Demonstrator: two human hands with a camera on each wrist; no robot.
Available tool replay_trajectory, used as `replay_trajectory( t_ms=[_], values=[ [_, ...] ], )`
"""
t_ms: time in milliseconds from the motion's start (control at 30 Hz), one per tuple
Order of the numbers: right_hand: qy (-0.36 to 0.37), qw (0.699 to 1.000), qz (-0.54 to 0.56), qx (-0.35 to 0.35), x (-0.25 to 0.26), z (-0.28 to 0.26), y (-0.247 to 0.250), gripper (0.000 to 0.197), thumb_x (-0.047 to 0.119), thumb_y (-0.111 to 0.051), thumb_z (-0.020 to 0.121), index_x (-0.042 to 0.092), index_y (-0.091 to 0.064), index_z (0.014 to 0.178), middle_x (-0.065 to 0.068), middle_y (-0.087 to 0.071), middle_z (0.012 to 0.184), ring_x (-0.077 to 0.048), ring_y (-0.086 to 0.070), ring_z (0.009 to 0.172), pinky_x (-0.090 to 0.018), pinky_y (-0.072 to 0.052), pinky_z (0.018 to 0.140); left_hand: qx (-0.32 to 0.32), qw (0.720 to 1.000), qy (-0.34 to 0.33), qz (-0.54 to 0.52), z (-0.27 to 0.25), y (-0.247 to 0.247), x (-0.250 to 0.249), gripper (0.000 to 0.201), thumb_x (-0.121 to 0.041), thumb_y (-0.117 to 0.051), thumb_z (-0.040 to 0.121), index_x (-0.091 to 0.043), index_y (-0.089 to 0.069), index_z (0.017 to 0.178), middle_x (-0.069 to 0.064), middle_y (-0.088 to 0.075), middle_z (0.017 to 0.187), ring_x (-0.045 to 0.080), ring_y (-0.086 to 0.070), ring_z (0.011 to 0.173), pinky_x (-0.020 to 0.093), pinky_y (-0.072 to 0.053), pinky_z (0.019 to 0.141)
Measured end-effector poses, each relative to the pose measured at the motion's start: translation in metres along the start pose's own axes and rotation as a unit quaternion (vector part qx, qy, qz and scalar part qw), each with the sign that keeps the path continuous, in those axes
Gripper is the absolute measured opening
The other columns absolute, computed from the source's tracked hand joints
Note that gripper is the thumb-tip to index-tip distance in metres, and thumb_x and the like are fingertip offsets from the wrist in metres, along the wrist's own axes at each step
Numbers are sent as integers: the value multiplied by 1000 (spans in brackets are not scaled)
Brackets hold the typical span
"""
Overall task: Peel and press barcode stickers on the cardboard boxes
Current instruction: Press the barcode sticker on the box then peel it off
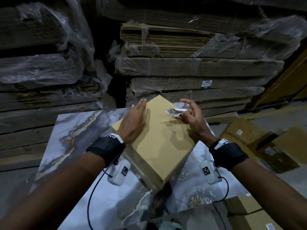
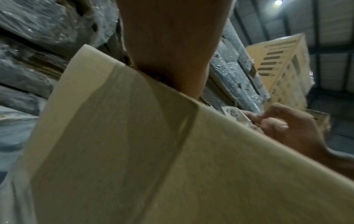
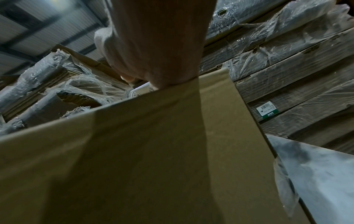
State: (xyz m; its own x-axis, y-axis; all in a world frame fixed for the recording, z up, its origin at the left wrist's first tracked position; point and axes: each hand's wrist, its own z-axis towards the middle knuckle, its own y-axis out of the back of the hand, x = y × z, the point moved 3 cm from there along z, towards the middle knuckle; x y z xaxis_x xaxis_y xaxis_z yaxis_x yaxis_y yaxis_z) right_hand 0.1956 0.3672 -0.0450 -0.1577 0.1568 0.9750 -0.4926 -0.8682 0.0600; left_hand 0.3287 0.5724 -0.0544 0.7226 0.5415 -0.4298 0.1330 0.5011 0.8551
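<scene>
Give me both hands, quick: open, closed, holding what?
Left hand: open, flat on the box.
Right hand: fingers pinch the sticker over the box.

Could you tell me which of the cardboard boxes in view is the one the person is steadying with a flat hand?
It is the tan box on the marble-patterned table, under the flat left hand. The other boxes sit on the floor to the right, untouched.

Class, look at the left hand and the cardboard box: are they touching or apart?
Touching. In the head view the left hand lies flat, fingers straight, on the box top; the left wrist view shows the palm meeting its edge.
</scene>
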Motion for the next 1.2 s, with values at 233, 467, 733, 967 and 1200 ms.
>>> replay_trajectory(
  t_ms=[233,467,733,967,1200],
  values=[
    [-2,1000,-24,-2,2,-1,1,48,15,-53,87,11,-55,134,14,-65,67,-8,-64,72,-39,-52,83,-165,984,49,-37,18,22,23,43,-6,-60,85,-28,-64,121,9,-69,77,31,-66,68,43,-56,62],
    [2,1000,-14,4,8,-4,-2,49,13,-51,87,5,-52,136,17,-64,63,-1,-63,70,-37,-53,83,2,998,53,24,10,-6,22,49,-38,-44,103,-15,-45,146,17,-61,134,34,-52,130,46,-46,102],
    [0,1000,-20,2,1,-1,-2,48,16,-54,87,9,-54,135,14,-67,68,-4,-66,72,-53,-53,94,201,965,-81,146,-12,-30,-31,69,-53,-22,106,-15,-8,162,5,2,170,26,2,157,46,-2,125],
    [-15,999,27,-25,-10,4,1,44,15,-49,89,12,-58,132,-4,-63,85,-30,-67,96,-57,-55,98,205,925,-318,34,-34,-8,-48,58,-43,-35,107,-13,-35,156,7,-29,165,24,-22,154,39,-21,124],
    [-18,998,49,-35,-15,4,3,40,15,-50,90,15,-62,128,-18,-53,90,-37,-62,97,-51,-58,95,207,951,-162,165,-24,-3,-7,68,-59,2,99,-34,-3,162,-9,0,170,20,-1,157,46,-7,125]
  ],
)
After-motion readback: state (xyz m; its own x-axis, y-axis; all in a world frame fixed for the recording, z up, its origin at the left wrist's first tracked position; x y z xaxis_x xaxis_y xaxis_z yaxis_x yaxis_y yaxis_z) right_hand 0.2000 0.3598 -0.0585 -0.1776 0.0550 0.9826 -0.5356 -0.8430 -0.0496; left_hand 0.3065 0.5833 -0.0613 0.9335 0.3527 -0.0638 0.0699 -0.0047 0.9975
